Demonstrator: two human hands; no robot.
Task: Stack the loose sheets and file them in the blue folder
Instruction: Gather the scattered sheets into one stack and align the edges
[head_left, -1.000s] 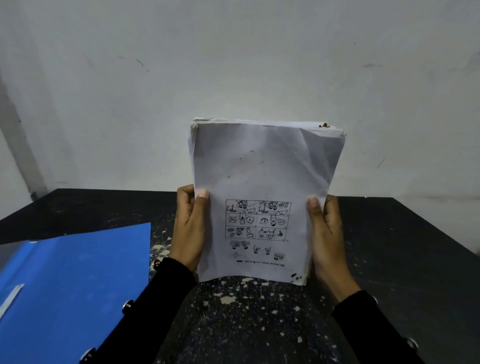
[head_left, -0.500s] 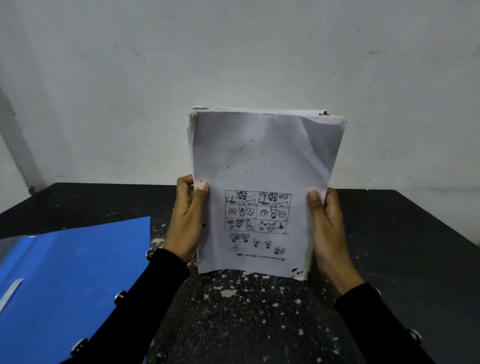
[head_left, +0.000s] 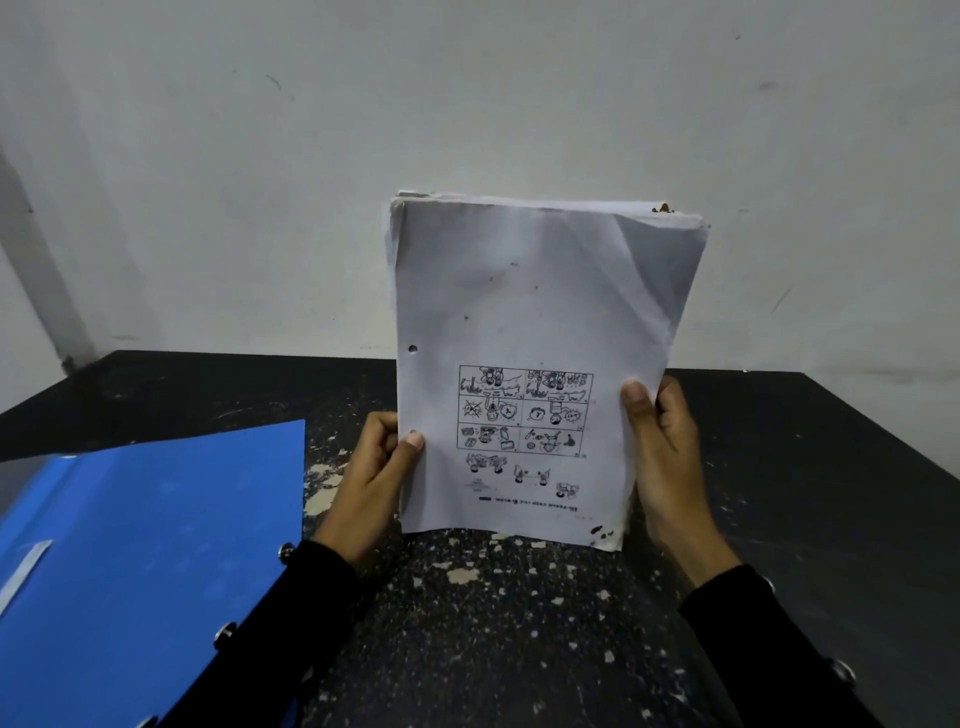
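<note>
A thick stack of white sheets (head_left: 530, 312) stands upright on its lower edge on the black table, its front page showing an upside-down comic grid and punch holes along the left side. My left hand (head_left: 371, 483) grips the stack's lower left edge, thumb on the front. My right hand (head_left: 667, 462) grips the right edge a little higher, thumb on the front too. The blue folder (head_left: 145, 561) lies open on the table at the left, partly under my left sleeve.
The black table (head_left: 810, 499) is speckled with chipped paint in front of me. A white wall (head_left: 260, 182) rises right behind it. A pale strip (head_left: 23, 571) lies inside the folder near its left edge.
My left hand has slid down the stack's left edge, baring a punch hole. The stack has stayed upright between both hands. The view has shifted a little.
</note>
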